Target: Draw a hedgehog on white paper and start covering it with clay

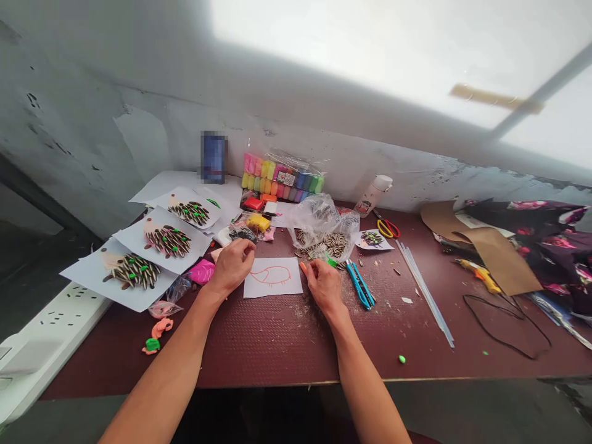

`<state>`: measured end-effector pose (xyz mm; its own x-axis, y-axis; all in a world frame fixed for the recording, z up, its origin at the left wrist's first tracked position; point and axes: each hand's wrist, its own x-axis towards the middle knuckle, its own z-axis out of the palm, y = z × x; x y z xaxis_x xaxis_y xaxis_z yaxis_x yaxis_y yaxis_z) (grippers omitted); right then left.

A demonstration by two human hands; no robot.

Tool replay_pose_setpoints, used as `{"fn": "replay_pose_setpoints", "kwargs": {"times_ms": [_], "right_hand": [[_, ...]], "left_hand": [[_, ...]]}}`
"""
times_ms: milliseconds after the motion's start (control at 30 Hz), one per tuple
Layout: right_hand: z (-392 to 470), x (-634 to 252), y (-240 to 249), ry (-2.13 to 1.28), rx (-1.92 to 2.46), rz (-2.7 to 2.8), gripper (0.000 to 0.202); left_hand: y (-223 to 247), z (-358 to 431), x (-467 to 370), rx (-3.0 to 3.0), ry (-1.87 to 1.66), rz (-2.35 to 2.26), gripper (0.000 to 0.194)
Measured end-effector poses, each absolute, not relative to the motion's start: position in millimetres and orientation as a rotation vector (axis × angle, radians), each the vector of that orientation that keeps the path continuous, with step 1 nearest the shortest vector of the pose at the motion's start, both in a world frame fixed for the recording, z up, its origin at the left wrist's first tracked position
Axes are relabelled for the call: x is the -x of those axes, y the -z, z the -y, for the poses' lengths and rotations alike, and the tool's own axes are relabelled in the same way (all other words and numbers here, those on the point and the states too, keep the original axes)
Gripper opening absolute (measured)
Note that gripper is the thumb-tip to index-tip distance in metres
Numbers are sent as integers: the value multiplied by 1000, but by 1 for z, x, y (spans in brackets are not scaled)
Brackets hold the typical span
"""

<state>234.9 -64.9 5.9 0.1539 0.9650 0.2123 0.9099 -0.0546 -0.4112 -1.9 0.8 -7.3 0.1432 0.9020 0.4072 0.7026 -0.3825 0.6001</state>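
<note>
A white card (272,290) with an animal outline drawn in orange lies flat on the table between my hands. My left hand (234,266) is closed at the card's upper left corner, fingertips together; whether it grips the card or something small is hidden. Pinched between the thumb and fingers of my right hand (324,285) is a small orange piece (303,268), just off the card's right edge. Its kind is not clear. Behind that hand lies a clear plastic bag (319,216) with striped sunflower seeds (335,245) spilling out.
Finished seed-covered hedgehog pictures (167,239) are spread at left, above a white power strip (55,345). Coloured clay packs (282,179) stand at the back. A blue utility knife (359,285), scissors (387,228), clear glue sticks (425,293) and a yellow glue gun (483,276) lie right.
</note>
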Motion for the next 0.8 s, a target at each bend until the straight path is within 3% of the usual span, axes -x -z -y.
{"fn": "replay_pose_setpoints", "kwargs": {"times_ms": [433,800], "right_hand": [[66,-230,-15,-155,2269,1852,34],[59,-239,-5,-637,1604,1373,41]], "left_hand": [[8,-1,1,-2072,-1099,-1577,15],[19,-6,6,-2214,-643,-1555,24]]}}
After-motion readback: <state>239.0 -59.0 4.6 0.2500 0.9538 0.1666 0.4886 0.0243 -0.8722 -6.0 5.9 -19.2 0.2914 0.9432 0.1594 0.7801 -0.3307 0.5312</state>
